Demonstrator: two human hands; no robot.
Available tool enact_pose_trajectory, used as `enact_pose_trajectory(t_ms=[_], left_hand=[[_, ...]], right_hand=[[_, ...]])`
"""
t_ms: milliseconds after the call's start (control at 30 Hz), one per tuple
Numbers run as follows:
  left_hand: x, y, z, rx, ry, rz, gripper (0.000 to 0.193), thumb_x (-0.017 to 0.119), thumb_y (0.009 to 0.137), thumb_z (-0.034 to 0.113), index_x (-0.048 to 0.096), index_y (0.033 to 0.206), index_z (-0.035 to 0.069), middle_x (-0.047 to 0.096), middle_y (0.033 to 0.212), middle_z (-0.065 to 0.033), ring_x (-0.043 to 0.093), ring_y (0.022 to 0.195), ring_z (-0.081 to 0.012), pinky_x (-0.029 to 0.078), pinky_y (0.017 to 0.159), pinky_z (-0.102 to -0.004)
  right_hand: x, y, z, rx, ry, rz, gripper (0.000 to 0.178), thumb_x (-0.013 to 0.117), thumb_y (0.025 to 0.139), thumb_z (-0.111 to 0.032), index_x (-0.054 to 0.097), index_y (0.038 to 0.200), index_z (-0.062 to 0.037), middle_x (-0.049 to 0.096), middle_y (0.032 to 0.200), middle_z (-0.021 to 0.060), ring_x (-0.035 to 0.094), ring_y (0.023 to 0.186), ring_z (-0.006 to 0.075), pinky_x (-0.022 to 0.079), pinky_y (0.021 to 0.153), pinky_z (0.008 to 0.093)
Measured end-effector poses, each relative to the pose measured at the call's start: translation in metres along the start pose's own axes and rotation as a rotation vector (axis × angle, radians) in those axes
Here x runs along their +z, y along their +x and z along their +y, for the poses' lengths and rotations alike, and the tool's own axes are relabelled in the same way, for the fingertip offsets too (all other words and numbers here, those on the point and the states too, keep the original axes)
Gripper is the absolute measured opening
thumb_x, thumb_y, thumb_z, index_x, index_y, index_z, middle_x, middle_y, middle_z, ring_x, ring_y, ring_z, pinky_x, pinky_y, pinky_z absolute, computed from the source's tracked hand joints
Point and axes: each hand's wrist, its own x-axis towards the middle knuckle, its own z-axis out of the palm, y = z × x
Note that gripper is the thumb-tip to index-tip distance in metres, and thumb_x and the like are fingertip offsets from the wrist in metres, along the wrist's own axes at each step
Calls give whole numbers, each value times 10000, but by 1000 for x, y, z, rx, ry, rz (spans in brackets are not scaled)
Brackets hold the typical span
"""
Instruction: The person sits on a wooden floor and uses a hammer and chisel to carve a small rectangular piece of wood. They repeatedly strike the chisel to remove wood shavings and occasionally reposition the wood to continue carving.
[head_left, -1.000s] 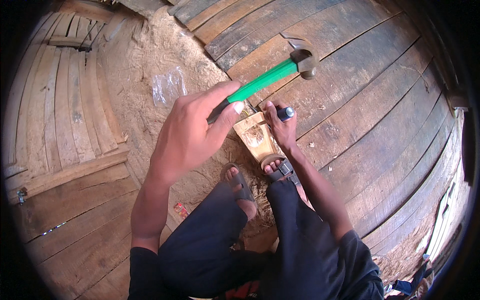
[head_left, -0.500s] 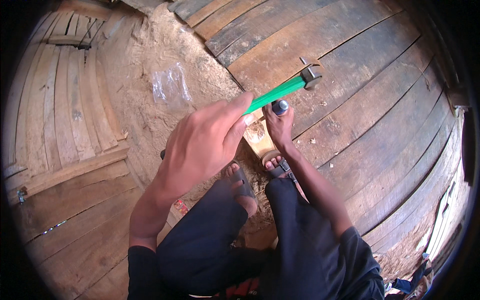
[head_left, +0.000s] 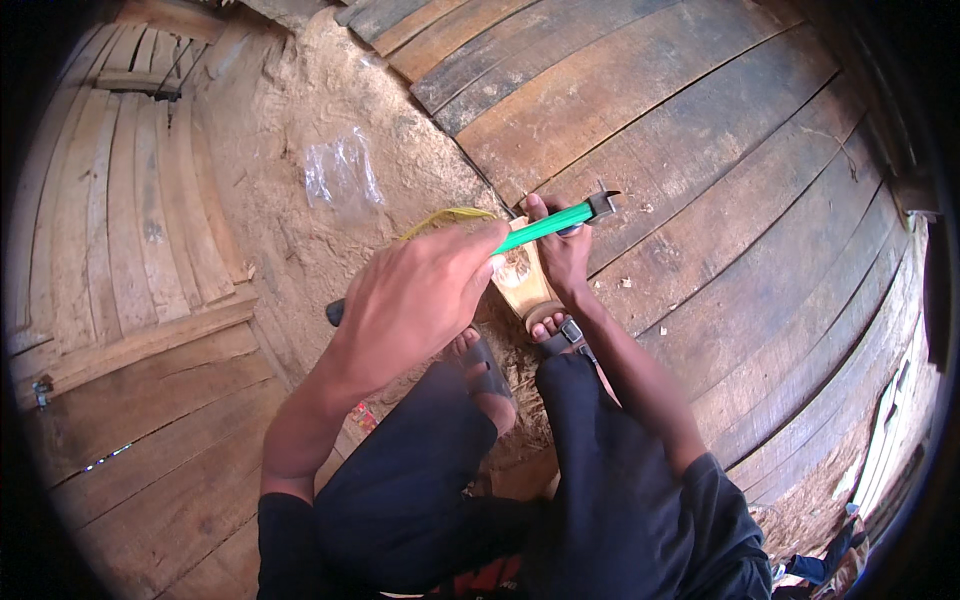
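Observation:
My left hand [head_left: 415, 295] is closed round the green handle of a claw hammer [head_left: 540, 231]. Its metal head lies over my right hand [head_left: 566, 255]. That hand is wrapped round a dark blue tool handle [head_left: 569, 231], which looks like a chisel's; the hammer hides most of it and its blade does not show. Below both hands lies a pale piece of wood [head_left: 524, 292] with a hollow cut in its top. My sandalled right foot [head_left: 555, 328] rests against the near end of this wood.
Wide dark planks [head_left: 720, 220] stretch to the right, with a few wood chips on them. Clear plastic wrap [head_left: 343, 168] lies on the sawdust-covered ground at left. A yellow strip [head_left: 447, 216] shows past my left hand, and a stack of boards [head_left: 125, 210] stands far left.
The hammer head has dropped toward my right hand and now covers most of the blue handle. My left hand has lowered slightly, and the yellow strip has come into sight behind it.

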Motion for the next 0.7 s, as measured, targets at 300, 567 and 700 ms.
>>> enact_pose_trajectory(t_ms=[300, 567, 700], left_hand=[[-3, -5, -3, -41, 80, -1, 333, 606, 914, 87, 605, 1219, -47, 669, 935, -232, 678, 744, -329, 523, 654, -417], [-7, 2, 6, 85, 62, 19, 375, 613, 923, 114, 584, 1269, -24, 680, 877, -212, 677, 685, -271, 546, 582, -374], [-18, 6, 9, 51, 95, 32, 397, 594, 935, 131, 561, 1308, 1, 682, 872, -213, 671, 655, -284, 545, 568, -393]], right_hand=[[4, 3, -6, 59, 121, 50, 244, 657, 928, -194, 656, 823, 26, 526, 591, 4, 446, 571, 61, 404, 513, 277], [3, 6, -3, 11, 155, 7, 289, 694, 908, -223, 624, 737, -1, 549, 595, 1, 470, 561, 57, 410, 505, 284], [7, 2, -5, 49, 66, 17, 298, 706, 897, -227, 615, 718, -6, 537, 577, -1, 470, 556, 59, 410, 499, 289]])
